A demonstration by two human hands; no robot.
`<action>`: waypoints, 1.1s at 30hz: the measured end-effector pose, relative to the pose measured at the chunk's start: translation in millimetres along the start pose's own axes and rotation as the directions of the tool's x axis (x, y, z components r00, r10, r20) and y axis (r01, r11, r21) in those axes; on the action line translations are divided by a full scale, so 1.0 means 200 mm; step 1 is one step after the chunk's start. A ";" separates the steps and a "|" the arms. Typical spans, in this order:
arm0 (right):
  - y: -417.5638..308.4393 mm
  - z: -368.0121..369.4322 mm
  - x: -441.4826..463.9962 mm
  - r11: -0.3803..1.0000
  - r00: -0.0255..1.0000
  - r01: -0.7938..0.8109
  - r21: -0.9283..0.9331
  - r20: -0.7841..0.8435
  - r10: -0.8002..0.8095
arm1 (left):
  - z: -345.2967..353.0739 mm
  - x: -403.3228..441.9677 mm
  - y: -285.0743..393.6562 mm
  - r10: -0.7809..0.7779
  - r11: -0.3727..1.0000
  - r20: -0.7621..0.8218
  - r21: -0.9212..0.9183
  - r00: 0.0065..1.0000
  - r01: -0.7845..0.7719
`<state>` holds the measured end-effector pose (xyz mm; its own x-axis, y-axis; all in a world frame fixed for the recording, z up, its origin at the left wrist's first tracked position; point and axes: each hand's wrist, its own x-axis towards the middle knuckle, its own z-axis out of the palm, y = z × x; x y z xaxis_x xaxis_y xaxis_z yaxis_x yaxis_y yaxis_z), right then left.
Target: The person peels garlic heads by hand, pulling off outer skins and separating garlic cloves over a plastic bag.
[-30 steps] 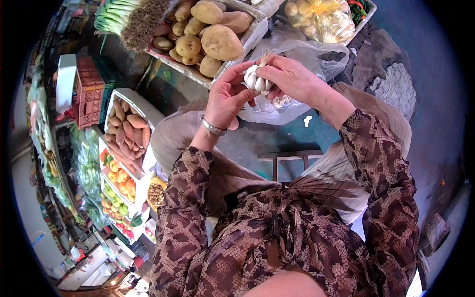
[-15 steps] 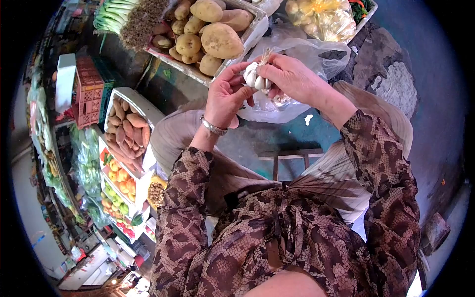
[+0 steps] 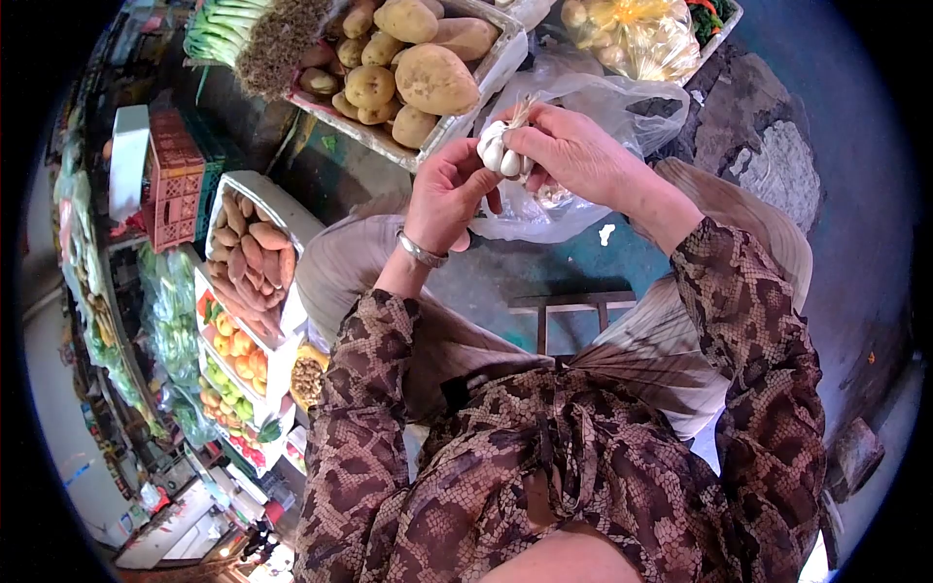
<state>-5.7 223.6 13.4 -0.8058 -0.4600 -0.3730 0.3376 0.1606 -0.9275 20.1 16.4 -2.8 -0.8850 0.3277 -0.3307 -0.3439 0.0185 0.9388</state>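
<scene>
A white garlic bulb (image 3: 499, 151) with a dry stalk is held up between my two hands, above an open clear plastic bag (image 3: 520, 225). My right hand (image 3: 573, 151) grips the bulb from the right, thumb across its front and fingers curled near the stalk. From the left, my left hand (image 3: 442, 199) closes in with bent fingers, its thumb against the bulb's lower side; some of its fingertips are hidden. A silver bracelet (image 3: 421, 251) circles my left wrist. Part of the bag's contents shows below the hands, mostly covered by them.
A box of potatoes (image 3: 432, 83) stands ahead, with green onions (image 3: 225, 34) beside it. Sweet potatoes (image 3: 255, 255) fill a white box on the left. A tied bag of pale produce (image 3: 632, 39) lies at the top right. Between my knees is a small stool (image 3: 571, 301).
My left fingers have shifted slightly around the garlic bulb, and the upper ones show less. The right hand keeps its grip almost unmoved.
</scene>
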 end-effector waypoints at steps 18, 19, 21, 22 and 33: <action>-0.02 0.01 -0.01 1.000 1.000 -0.006 0.011 -0.002 0.006 | 0.01 -0.01 0.01 0.059 0.998 0.000 -0.010 0.998 -0.059; 0.00 0.01 0.00 1.000 1.000 0.015 -0.021 0.000 -0.015 | 0.00 0.00 0.00 0.067 0.998 0.006 -0.002 0.998 -0.067; 0.00 0.01 0.00 0.998 0.999 0.037 -0.054 0.003 -0.037 | 0.00 0.00 -0.01 0.076 0.997 0.011 0.005 0.997 -0.076; 0.00 0.01 -0.01 0.996 0.998 0.060 -0.062 0.024 -0.058 | 0.00 0.00 -0.01 0.080 0.997 0.001 0.019 0.997 -0.080; 0.01 0.00 -0.01 0.999 0.998 0.043 0.000 0.040 -0.043 | 0.01 -0.01 0.01 0.082 0.991 0.000 0.110 0.997 -0.081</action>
<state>-3.5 223.9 11.6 -0.7995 -0.5011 -0.3313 0.3027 0.1404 -0.9427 22.5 17.2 0.0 -0.9103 0.3278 -0.2526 -0.2342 0.0952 0.9675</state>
